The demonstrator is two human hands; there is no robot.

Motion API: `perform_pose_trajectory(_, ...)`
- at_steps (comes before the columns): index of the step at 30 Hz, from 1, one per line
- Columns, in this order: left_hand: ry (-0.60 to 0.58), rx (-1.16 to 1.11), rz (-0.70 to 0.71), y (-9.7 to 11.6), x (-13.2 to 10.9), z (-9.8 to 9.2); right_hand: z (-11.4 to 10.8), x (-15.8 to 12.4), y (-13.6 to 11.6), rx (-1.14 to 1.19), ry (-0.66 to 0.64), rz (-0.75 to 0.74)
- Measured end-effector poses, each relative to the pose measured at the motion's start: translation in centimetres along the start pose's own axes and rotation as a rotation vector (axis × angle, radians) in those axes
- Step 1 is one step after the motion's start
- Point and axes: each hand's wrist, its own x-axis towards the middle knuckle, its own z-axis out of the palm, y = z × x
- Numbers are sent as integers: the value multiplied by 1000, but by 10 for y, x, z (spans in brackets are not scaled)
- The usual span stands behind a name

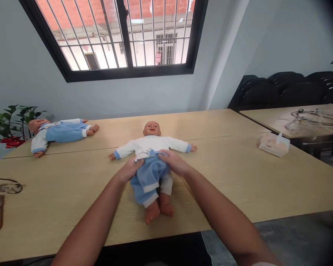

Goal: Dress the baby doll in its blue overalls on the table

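I am watching left grip (pixel 131 168) and right grip (pixel 174 162) pinching the blue trousers (pixel 150 179) waistband on the doll (pixel 152 143), lying on worktop (pixel 238 181).

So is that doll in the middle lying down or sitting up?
Lying down: the doll is on its back, face up, arms spread on the table, left hand and right hand gripping its waist.

Head-height view, forward and down

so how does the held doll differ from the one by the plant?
The centre doll lies on its back, arms spread; the far doll lies crosswise, head left. The left hand and right hand grip centre doll's waist; far doll is untouched. Both wear white and blue, feet bare.
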Motion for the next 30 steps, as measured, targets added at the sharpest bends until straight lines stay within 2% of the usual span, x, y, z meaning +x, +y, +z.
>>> perform_pose_trajectory(3, -145, 141, 7, 6, -3, 1, 5, 5, 8, 158, 174, -94)
perform_pose_trajectory(5, -133, 155, -2, 7, -4, 3, 10, 5, 11, 234, 177, -109)
perform_pose_trajectory(8, 37, 11, 8, 3, -4, 9, 15, -1, 10, 235, 70, -38)
perform_pose_trajectory(10, 136, -60, 32, -2, -4, 12, 15, -6, 6, 119, -36, 26)
perform_pose_trajectory(13, 167, -72, 33, -4, -6, 15, 9, -10, 0, -47, -188, 51)
perform_pose_trajectory(16, 65, -10, 19, 4, -10, 16, 3, -9, -2, -16, -223, 37)
perform_pose_trajectory(20, -251, 330, 134, 23, -18, 22, 1, -4, 1, 145, -32, -46)
perform_pose_trajectory(23, -366, 580, 98, 36, -24, 29, 2, -4, 2, 194, 11, -59)
perform_pose_trajectory(26, -383, 633, 38, 38, -27, 31, 0, -6, 0, 176, -57, 3)
perform_pose_trajectory(30, -288, 415, 109, 30, -24, 24, -6, -6, 0, 64, -113, 54)
